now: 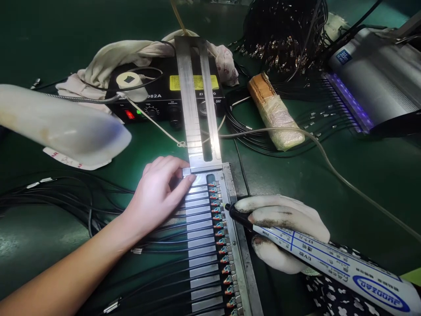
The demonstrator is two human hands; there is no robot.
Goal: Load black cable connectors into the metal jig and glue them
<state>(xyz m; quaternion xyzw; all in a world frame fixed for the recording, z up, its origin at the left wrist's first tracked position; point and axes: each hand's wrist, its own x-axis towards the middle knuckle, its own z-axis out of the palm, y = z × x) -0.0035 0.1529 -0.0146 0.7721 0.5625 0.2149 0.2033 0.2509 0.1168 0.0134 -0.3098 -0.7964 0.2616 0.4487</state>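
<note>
My bare left hand [161,193] grips the upper left corner of a long metal fixture [200,245], thumb on top of its plate. Black cables [200,240] lie side by side across this plate, their small connector ends [217,217] with orange and green wires lined up along its right side. In my right hand [286,219], in a white glove with smudged fingertips, is a UV glue syringe [329,259] with blue print. Its black tip points left at the row, close to the upper connectors. A slotted metal plate [194,101] extends away from the fixture's far end.
A black glue dispenser [158,112] with lit switches stands behind, cloth draped around it. A white lamp head [72,127] hangs at left. A silver UV lamp box [378,83] glows purple at right. A wrapped block [276,114], cable bundles [286,30] and an air hose [322,151] lie on the green table.
</note>
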